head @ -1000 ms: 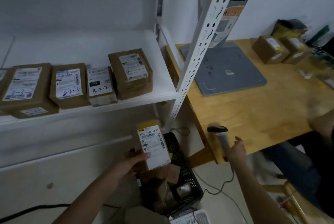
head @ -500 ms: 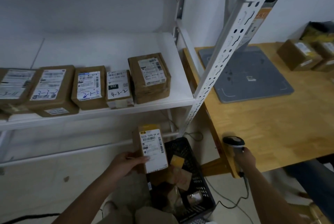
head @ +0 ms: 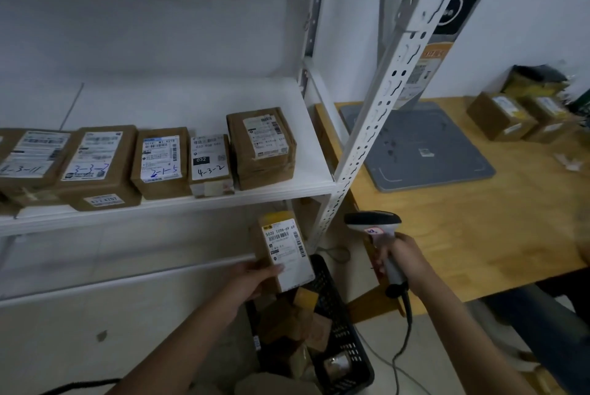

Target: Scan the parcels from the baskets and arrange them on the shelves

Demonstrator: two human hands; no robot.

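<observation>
Five shelved parcels (head: 30, 157) (head: 97, 165) (head: 161, 161) (head: 209, 163) (head: 261, 145); one held parcel (head: 287, 248) — one scanner (head: 380, 235), one basket (head: 357, 350); two boxes (head: 501, 117) (head: 549, 120) on the table (head: 479, 235).

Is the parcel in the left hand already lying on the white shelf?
No, the left hand holds the small brown cardboard parcel with the white label above the black plastic basket, below the white metal shelf.

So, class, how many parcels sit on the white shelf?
5, in a row left to right: those marked 4-3-11, 3-3-2, 2-1-5, 4-3-2, then an unmarked one. More may lie beyond the left edge.
</observation>
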